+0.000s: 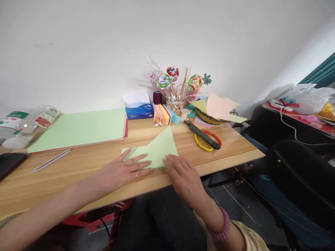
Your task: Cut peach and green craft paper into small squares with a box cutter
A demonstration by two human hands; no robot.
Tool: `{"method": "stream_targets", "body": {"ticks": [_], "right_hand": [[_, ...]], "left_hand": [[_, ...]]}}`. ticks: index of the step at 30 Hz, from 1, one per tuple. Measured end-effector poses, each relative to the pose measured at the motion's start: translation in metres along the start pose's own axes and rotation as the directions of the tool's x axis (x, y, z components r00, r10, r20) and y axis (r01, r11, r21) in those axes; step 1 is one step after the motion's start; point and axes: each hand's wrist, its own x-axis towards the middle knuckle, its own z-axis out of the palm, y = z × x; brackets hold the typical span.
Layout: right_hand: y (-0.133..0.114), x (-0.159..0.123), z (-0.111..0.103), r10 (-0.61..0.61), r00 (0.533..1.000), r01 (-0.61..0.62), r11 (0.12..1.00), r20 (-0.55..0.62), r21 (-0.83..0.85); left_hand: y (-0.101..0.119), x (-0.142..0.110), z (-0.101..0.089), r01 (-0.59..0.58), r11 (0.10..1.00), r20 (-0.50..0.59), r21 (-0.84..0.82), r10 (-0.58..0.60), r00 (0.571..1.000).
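Observation:
A sheet of light green paper (161, 148), folded with a pointed corner standing out toward the back, lies near the table's front edge. My left hand (128, 167) rests flat on its left part, fingers spread, with a ring on one finger. Over the paper's lower right corner lies my right hand (180, 170). Its fingers are stretched out close together, touching the paper, and its thumb is hidden. A purple coil band circles the right wrist.
Green and red paper sheets (86, 127) are stacked at left, near plastic bottles (39, 122), a dark phone (12, 164) and a thin paper strip (51, 160). Behind are a tissue pack (140, 111), folded papers (163, 115) and paper flowers (165, 81). Scissors and a cutter (204, 136) lie right.

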Motion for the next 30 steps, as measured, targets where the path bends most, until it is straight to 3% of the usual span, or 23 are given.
{"method": "stream_targets", "body": {"ticks": [3,7,14,20,24,30], "right_hand": [[-0.014,-0.004,0.004,-0.085,0.995,0.083,0.996,0.057,0.042],[-0.018,-0.010,0.010,-0.070,0.988,0.063,0.996,0.139,0.058],[-0.016,-0.015,0.014,-0.032,0.990,0.021,0.996,0.134,0.082],[-0.012,-0.016,0.014,-0.054,0.986,0.041,0.995,0.157,0.085],[-0.005,-0.019,0.009,-0.041,0.986,0.029,0.997,0.164,0.073],[0.005,-0.025,0.004,-0.041,0.982,0.038,0.999,0.187,0.020]], "left_hand": [[0.002,0.001,0.002,-0.002,1.000,-0.005,0.026,0.002,1.000],[0.003,0.004,0.004,-0.037,0.998,-0.016,0.046,0.037,0.999],[0.003,0.004,0.006,0.001,1.000,0.093,0.007,-0.001,0.996],[0.003,0.003,0.000,-0.011,0.999,0.053,0.047,0.009,0.999],[-0.001,-0.013,0.000,0.001,0.997,0.031,0.073,-0.003,1.000],[-0.006,-0.055,-0.007,0.048,0.996,0.055,0.070,-0.052,0.997]]}}
